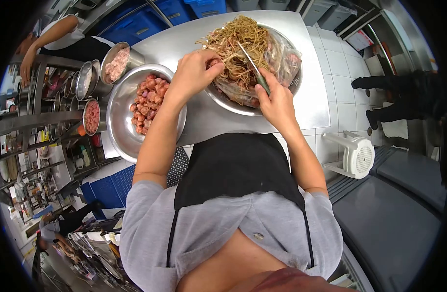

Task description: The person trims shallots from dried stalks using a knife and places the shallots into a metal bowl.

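Observation:
In my right hand [278, 100] is a small knife [255, 71] with a green handle, its blade slanting up and left over a heap of dry, straw-coloured stalks [235, 36]. My left hand [196, 70] pinches a reddish shallot [213, 63] at the left side of that heap; its fingers partly cover it. The stalks and a clear plastic bag [281, 53] fill a round metal basin [240, 111]. Left of it, a large steel bowl [118, 129] holds loose shallots [149, 97], and my left forearm crosses over its right side.
Both basins rest on a steel table [313, 92]. Metal pots of pinkish meat [117, 65] and minced red filling [92, 117] stand at the left. A person [63, 39] is at the upper left, another at the lower left. A white stool [357, 155] stands right.

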{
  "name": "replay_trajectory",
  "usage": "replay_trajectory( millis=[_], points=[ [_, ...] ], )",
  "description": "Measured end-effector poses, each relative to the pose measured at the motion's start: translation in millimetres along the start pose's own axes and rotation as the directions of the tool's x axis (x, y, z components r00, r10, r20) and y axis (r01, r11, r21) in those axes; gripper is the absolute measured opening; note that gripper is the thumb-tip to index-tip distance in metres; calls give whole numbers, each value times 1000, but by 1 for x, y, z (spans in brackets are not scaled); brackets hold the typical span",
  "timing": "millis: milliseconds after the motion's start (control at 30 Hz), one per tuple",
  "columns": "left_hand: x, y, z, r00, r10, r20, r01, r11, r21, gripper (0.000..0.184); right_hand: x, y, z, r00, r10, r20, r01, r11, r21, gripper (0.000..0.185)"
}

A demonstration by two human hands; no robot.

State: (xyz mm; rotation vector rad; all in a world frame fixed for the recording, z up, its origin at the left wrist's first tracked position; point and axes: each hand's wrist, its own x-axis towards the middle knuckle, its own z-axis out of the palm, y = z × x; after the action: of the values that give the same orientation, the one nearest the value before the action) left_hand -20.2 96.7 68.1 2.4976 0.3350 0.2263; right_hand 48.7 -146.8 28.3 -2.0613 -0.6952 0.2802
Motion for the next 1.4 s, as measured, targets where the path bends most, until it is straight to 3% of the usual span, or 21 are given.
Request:
replay_trajectory(
  millis=[67, 167, 267, 300, 400, 533, 567, 767, 967, 1067, 1167, 1200, 1267, 1400],
  points=[
    [-4, -4, -1, 997, -72, 17, 73, 995, -70, 39, -5, -7, 3, 996, -86, -22, 88, 993, 82, 44],
    [-5, -33, 12, 996, -86, 25, 89, 917, -389, 39, -12, -26, 3, 980, -197, 25, 195, 978, 79, 41],
    [-10, -38, 15, 994, -109, 10, 104, 912, -397, 38, -11, -17, 12, 985, -136, 102, 135, 991, 22, 41],
    [-12, -39, 16, 992, -123, 13, 119, 919, -376, 38, -10, -19, 9, 991, -95, 95, 102, 993, -67, 44],
    [-16, -37, 17, 986, -166, -1, 159, 942, -296, 37, -10, -16, 10, 991, -130, 15, 131, 990, -57, 48],
    [-22, -19, 17, 981, -146, -125, 112, 962, -250, 30, -22, -34, 9, 949, -314, 9, 313, 949, 33, 51],
    [-23, -17, 18, 978, -128, -168, 81, 962, -260, 28, -24, -33, 11, 968, -238, 85, 238, 971, 12, 53],
    [-28, -15, 17, 976, 37, -215, -58, 994, -91, 28, -26, -32, 13, 972, -213, 100, 218, 975, -45, 50],
    [-27, -13, 15, 972, 109, -206, -117, 993, -28, 25, -25, -31, 12, 966, -219, 138, 234, 967, -100, 47],
    [-30, -6, 16, 979, 91, -180, -102, 993, -55, 24, -7, -42, 14, 974, -150, 168, 156, 988, -21, 45],
    [-31, -8, 24, 952, 130, -279, -177, 973, -150, 25, 1, -25, 33, 965, -231, 125, 232, 973, 6, 43],
    [-29, -13, 23, 952, 52, -301, -147, 942, -302, 24, -1, -24, 32, 964, -240, 118, 243, 970, -9, 43],
    [-32, -26, 26, 944, -125, -305, -85, 801, -592, 21, -17, -18, 19, 960, -250, 123, 257, 966, -41, 44],
    [-36, -46, 18, 975, -128, -183, -92, 517, -851, 32, -26, -13, 4, 977, -132, 168, 150, 984, -98, 44]
  ],
)
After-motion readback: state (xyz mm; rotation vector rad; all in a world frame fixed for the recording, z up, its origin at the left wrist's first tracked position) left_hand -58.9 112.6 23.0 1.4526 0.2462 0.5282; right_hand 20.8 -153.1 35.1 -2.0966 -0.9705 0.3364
